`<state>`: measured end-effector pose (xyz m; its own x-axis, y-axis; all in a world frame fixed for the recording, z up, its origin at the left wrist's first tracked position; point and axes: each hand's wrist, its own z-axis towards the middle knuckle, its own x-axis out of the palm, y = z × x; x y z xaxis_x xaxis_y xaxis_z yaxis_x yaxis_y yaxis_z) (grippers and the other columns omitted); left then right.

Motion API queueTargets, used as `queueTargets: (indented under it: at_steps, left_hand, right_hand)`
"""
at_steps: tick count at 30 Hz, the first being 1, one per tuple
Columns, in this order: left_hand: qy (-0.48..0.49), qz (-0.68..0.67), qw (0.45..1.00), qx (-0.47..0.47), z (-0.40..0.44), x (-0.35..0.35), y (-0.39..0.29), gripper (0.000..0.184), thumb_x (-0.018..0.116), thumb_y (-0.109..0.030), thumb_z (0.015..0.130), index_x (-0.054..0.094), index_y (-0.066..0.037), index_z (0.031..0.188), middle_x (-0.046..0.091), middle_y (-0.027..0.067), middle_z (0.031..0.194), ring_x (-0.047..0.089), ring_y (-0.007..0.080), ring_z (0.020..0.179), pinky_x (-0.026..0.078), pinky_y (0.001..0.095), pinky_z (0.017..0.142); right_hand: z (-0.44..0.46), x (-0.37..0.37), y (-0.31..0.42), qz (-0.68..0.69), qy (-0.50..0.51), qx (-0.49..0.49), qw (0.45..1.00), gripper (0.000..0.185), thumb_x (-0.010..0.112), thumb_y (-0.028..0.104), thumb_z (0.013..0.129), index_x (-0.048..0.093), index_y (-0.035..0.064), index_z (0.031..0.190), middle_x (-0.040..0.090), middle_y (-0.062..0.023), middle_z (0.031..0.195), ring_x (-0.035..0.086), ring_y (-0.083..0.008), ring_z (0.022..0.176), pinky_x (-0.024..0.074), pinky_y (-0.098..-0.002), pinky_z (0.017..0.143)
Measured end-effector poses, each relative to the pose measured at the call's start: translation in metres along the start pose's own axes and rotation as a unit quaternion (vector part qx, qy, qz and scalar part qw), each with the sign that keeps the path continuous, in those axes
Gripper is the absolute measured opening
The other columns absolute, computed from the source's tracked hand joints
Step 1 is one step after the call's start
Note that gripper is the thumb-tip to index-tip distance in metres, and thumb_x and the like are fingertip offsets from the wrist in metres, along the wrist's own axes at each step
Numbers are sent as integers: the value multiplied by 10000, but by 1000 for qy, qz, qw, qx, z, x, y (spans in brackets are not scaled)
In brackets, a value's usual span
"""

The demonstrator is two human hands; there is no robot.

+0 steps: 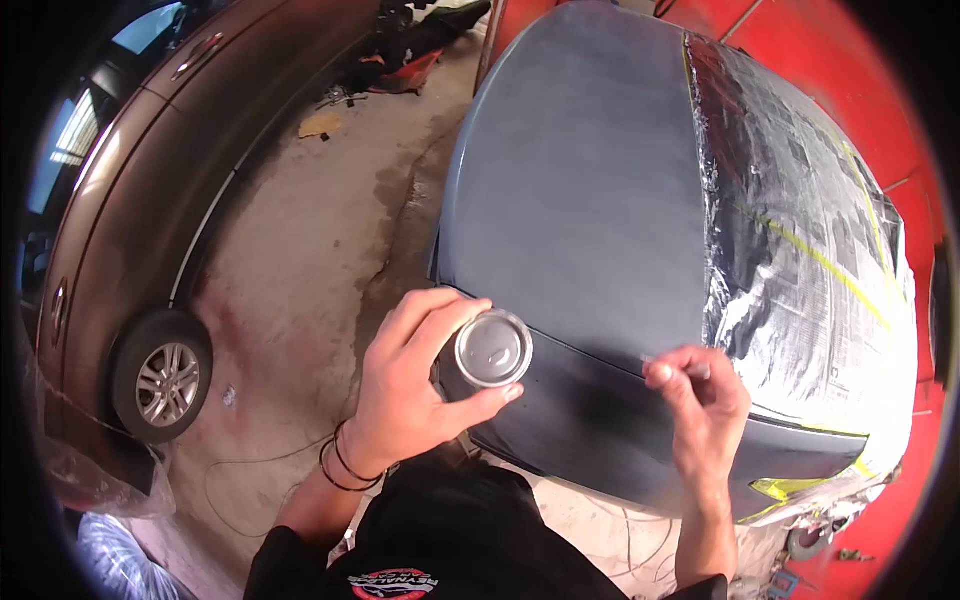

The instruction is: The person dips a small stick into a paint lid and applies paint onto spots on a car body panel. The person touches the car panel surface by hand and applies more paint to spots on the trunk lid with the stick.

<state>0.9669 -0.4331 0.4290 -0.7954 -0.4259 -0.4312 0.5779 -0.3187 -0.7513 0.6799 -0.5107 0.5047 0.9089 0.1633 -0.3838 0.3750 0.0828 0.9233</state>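
My left hand (402, 382), with dark bands on its wrist, is wrapped round a small round can (494, 349). The can's circular top faces me and looks grey and shiny; I cannot tell whether that is a lid or its contents. My right hand (708, 405) is closed in a pinch, thumb against fingers, with something small and pale partly showing that I cannot make out. Both hands are above a matte grey car panel (580, 190). A seam crosses the panel between them, and a darker grey part (570, 420) lies on the near side.
Newspaper and plastic masking (800, 250) with yellow tape (835, 270) covers the car's right side. A brown car (165, 200) with a wheel (165, 380) stands to the left. Dark and red parts (410, 70) lie on the concrete floor (290, 220), where a thin hose or cable runs.
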Motion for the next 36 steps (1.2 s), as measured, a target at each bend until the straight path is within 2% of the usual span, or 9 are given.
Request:
queueTargets:
  at_steps: [2, 5, 8, 12, 15, 18, 27, 36]
  left_hand:
    - [14, -3, 1000, 1, 19, -5, 17, 680, 1018, -214, 729, 727, -15, 1310, 683, 131, 1230, 713, 311, 1082, 584, 419, 938]
    - [31, -10, 999, 16, 47, -9, 36, 675, 1016, -171, 738, 721, 4, 1320, 683, 150, 1251, 725, 305, 1105, 594, 408, 961]
    - [21, -30, 999, 32, 66, -4, 54, 669, 1017, -164, 738, 723, -1, 1316, 684, 148, 1245, 726, 306, 1105, 594, 410, 958]
    - [0, -13, 999, 29, 81, 1, 62, 663, 1026, -173, 727, 730, -15, 1299, 690, 143, 1237, 725, 318, 1103, 598, 420, 940]
    - [-13, -14, 999, 29, 87, 2, 69, 661, 1028, -175, 716, 734, -23, 1289, 693, 135, 1223, 724, 317, 1094, 598, 424, 936]
    - [-21, -5, 999, 26, 88, 1, 74, 660, 1026, -172, 710, 736, -32, 1286, 694, 126, 1225, 722, 318, 1093, 597, 428, 939]
    - [-41, 33, 999, 17, 87, 2, 81, 657, 1023, -201, 699, 741, -59, 1275, 698, 112, 1229, 717, 332, 1094, 589, 449, 936]
    - [-35, 49, 998, 9, 85, 11, 78, 669, 1016, -231, 689, 719, -63, 1264, 664, 84, 1200, 711, 305, 1106, 542, 472, 965]
  right_hand:
    - [23, 24, 8, 5, -15, -37, 999, 81, 823, 51, 1034, 770, -10, 1043, 777, -28, 948, 698, -97, 904, 567, -270, 862]
    - [47, 52, 28, -46, -10, -39, 998, 103, 813, 70, 1044, 760, -17, 1064, 783, -27, 958, 704, -95, 903, 566, -277, 862]
    - [64, 74, 43, -125, 2, -89, 988, 129, 807, 86, 1051, 758, -23, 1100, 785, -33, 968, 707, -89, 914, 568, -284, 867]
    - [78, 99, 51, -162, 5, -123, 979, 116, 803, 97, 1045, 761, 4, 1100, 811, -93, 998, 744, -183, 924, 578, -333, 876]
    - [87, 111, 53, -191, 17, -148, 970, 102, 798, 88, 1029, 765, 20, 1097, 807, -107, 998, 738, -249, 926, 578, -374, 882]
    - [91, 122, 58, -225, 27, -133, 965, 107, 801, 80, 1011, 771, 26, 1099, 796, -99, 993, 719, -269, 933, 572, -397, 886]
    - [106, 139, 44, -219, 36, -235, 946, 118, 821, 36, 963, 779, 40, 1074, 810, -82, 1078, 714, -278, 1022, 574, -408, 906]
    - [109, 141, 43, -280, 48, -241, 928, 120, 819, 18, 942, 775, 36, 1052, 799, -93, 1175, 725, -306, 1077, 588, -422, 943]
